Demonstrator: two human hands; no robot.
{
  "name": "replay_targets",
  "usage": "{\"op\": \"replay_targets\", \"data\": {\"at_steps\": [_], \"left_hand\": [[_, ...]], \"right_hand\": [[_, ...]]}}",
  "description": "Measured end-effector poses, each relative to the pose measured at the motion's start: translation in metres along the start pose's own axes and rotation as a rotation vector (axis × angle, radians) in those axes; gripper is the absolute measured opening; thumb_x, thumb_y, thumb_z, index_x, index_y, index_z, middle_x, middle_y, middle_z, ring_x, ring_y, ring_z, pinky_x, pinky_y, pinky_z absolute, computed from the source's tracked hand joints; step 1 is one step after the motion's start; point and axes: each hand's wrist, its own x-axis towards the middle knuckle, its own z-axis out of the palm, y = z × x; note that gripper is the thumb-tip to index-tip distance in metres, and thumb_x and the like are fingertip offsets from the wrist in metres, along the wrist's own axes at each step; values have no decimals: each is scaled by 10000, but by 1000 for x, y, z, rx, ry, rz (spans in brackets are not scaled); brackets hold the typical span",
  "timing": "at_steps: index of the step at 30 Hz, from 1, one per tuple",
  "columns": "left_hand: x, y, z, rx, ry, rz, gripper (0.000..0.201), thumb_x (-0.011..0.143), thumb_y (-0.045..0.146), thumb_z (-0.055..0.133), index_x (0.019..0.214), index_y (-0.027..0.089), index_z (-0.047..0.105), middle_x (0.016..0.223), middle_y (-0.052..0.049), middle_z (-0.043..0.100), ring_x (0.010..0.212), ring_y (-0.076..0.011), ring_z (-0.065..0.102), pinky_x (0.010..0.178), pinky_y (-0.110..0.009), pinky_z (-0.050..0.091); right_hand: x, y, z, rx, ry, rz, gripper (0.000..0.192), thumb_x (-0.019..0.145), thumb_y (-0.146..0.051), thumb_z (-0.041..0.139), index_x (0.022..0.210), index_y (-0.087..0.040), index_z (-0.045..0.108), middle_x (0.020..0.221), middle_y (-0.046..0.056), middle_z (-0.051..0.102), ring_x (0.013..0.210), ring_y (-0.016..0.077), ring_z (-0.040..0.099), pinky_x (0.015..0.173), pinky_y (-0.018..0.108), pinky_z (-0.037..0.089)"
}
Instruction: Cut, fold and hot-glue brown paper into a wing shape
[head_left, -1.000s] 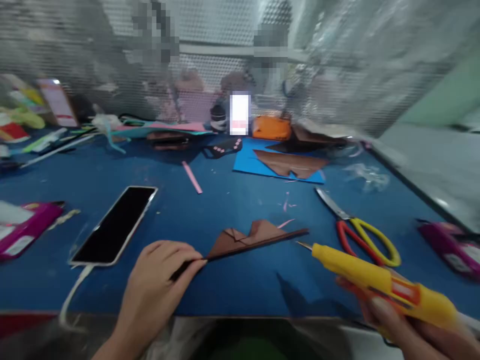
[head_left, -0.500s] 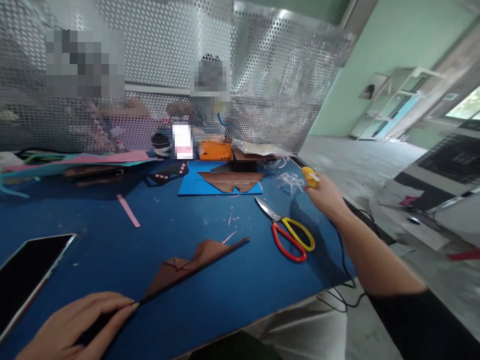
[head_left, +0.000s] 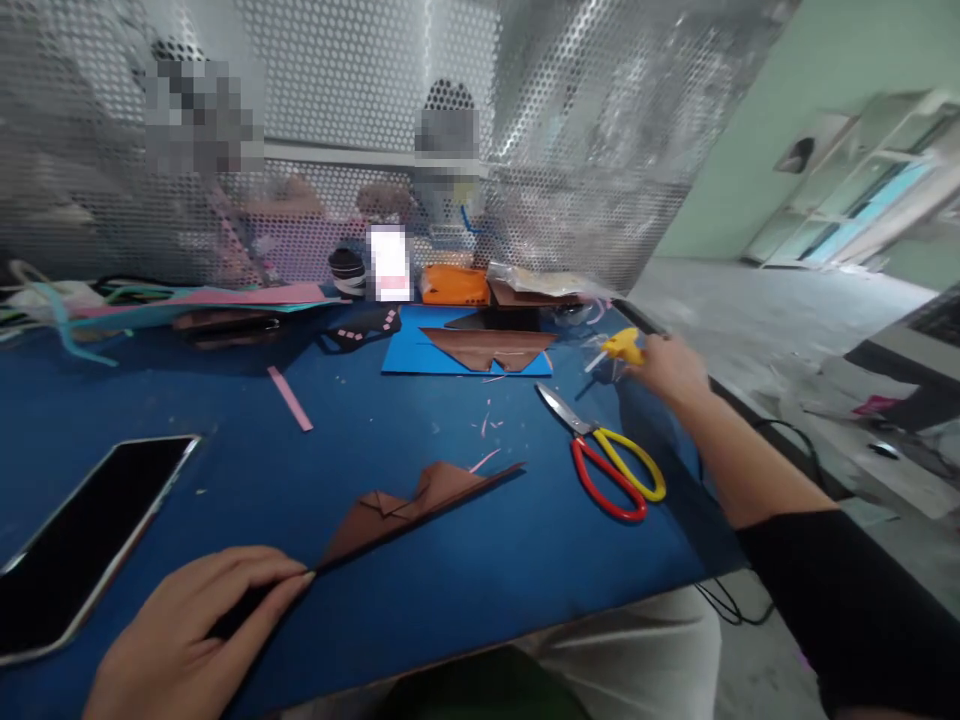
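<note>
I am pinching the near end of the folded brown paper [head_left: 420, 497] with my left hand [head_left: 199, 625], fingers closed on it, while it lies flat on the blue table [head_left: 480, 580]. My right hand [head_left: 667, 368] is gripping the yellow glue gun [head_left: 621, 346] at the far right edge of the table, beside a clear plastic wrapper [head_left: 600, 340]. The scissors [head_left: 604, 455] are lying between the gun and the paper, and a phone [head_left: 82, 545] is lying to my left.
</note>
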Motion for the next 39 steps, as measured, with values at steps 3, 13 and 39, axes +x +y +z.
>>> {"op": "replay_targets", "data": {"at_steps": [3, 13, 39], "left_hand": [[2, 14, -8, -31, 8, 40, 415, 846, 669, 538, 749, 321, 743, 822, 16, 752, 812, -215, 697, 807, -346, 535], [5, 22, -14, -47, -151, -13, 287, 894, 534, 577, 794, 307, 720, 864, 35, 751, 815, -190, 695, 1049, -461, 413], [9, 29, -13, 5, -164, -81, 287, 893, 520, 527, 786, 306, 686, 929, -7, 697, 877, -230, 640, 718, -343, 519]], "right_hand": [[-35, -12, -16, 93, 125, -73, 409, 817, -296, 734, 1163, -99, 641, 1244, 236, 580, 1113, 388, 601, 924, 555, 480], [-164, -110, 20, 821, -281, -662, 92, 862, -335, 647, 841, -256, 690, 909, 40, 678, 878, 226, 655, 808, 396, 515], [-161, -115, 27, 793, -404, -595, 181, 903, -311, 591, 739, -242, 626, 858, 31, 636, 835, 211, 613, 773, 391, 457]]}}
